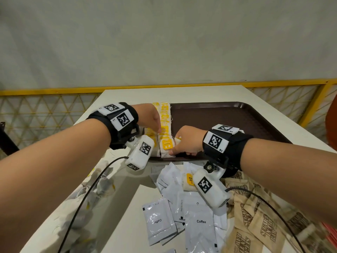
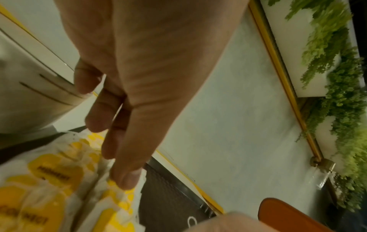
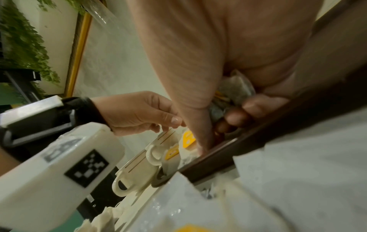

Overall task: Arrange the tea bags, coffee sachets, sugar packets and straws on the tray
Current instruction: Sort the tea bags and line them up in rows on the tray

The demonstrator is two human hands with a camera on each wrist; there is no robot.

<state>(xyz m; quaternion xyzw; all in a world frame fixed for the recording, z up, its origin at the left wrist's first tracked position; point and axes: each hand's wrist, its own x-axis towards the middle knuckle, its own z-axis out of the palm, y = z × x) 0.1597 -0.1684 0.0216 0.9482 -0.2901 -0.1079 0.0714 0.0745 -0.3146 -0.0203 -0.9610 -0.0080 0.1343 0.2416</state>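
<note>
A dark brown tray (image 1: 228, 121) lies on the white table. Rows of tea bags (image 1: 165, 123) with yellow tags fill its left end. My left hand (image 1: 157, 129) hangs over them with straight fingers; in the left wrist view a fingertip (image 2: 125, 180) touches a tea bag (image 2: 49, 180). My right hand (image 1: 179, 149) is at the tray's near edge. Its curled fingers grip a few tea bags (image 3: 234, 91) against the palm, and its thumb presses down on the nearest tea bag (image 1: 166, 146) of the row.
White coffee sachets (image 1: 198, 216) and brown sugar packets (image 1: 264, 225) lie piled on the table in front of the tray, one tea bag (image 1: 188, 181) among them. More loose tea bags (image 1: 98, 187) lie at the left. White cups (image 3: 139, 169) stand left of the tray.
</note>
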